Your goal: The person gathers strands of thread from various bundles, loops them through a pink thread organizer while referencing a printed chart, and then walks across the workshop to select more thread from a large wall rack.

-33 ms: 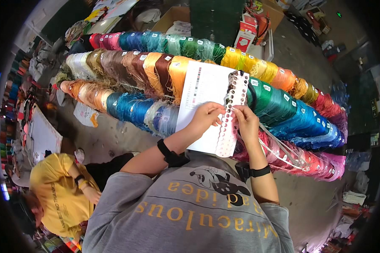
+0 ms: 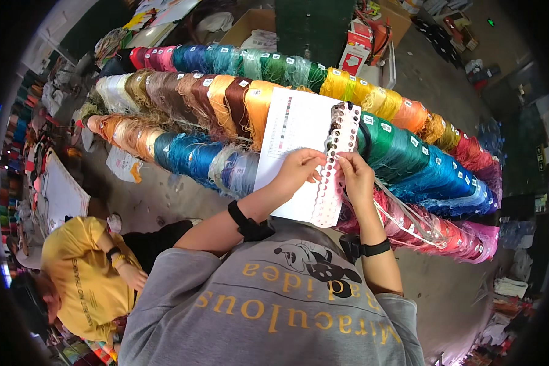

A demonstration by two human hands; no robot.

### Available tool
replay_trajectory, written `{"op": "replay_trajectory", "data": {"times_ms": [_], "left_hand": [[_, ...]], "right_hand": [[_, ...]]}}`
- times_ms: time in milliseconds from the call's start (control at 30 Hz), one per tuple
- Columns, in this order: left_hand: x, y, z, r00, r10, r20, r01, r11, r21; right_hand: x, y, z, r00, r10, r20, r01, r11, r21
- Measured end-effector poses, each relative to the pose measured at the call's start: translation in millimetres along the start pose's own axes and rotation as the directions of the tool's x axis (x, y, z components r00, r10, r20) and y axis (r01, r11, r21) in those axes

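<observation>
Concrete floor (image 2: 445,79) runs under a long curving bank of thread skeins (image 2: 409,152), laid out in rows by colour: pinks, blues and greens at the back, browns and oranges in the middle, then teal, blue, red and magenta on the near side. Above them the person holds a white paper sheet (image 2: 293,140) printed with a column of small colour swatches, and in front of it a long white punched card (image 2: 335,165) with two rows of holes. The left hand (image 2: 299,171) pinches the edge of the card and sheet, thumb and fingers closed on them; the right hand (image 2: 355,177) has its fingertips drawn together at the card's right edge, seemingly on a strand, though the strand itself is too fine to make out. A few dark threads appear to be looped through the top holes of the card, while most holes lower down look bare, so the work seems only just started, with most of the card left to fill. Loose pale strands (image 2: 409,219) trail off the red skeins right under the right wrist and could snag. At lower left another person in a yellow shirt (image 2: 85,280) bends over separate work, well apart. Cardboard boxes (image 2: 372,43) and clutter stand beyond the skeins.
</observation>
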State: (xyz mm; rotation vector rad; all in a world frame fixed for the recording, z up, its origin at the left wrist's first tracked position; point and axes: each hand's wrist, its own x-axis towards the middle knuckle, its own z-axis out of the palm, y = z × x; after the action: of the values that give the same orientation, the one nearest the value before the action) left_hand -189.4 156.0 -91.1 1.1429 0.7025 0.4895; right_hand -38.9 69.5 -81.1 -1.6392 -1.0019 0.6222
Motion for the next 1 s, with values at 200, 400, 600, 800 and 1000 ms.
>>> {"op": "replay_trajectory", "data": {"times_ms": [200,400,600,800,1000], "left_hand": [[6,-7,2,1.0,-0.014,0.005,0.014,1.0,-0.021],[14,-3,5,1.0,-0.016,0.014,0.017,1.0,-0.021],[14,-4,3,0.992,-0.124,0.027,0.126,0.99,-0.065],[20,-3,3,0.998,-0.046,0.051,0.049,0.998,-0.049],[26,0,5,0.998,-0.023,0.062,0.023,1.0,-0.002]], "right_hand": [[2,2,5,0.995,-0.081,-0.062,0.07,0.983,-0.17],[1,-7,8,0.976,-0.183,-0.118,0.134,0.933,-0.333],[-3,-12,7,0.967,-0.241,-0.086,0.187,0.894,-0.408],[-2,-12,7,0.948,-0.315,-0.045,0.264,0.857,-0.442],[1,-13,5,0.961,-0.276,-0.025,0.236,0.864,-0.445]]}}
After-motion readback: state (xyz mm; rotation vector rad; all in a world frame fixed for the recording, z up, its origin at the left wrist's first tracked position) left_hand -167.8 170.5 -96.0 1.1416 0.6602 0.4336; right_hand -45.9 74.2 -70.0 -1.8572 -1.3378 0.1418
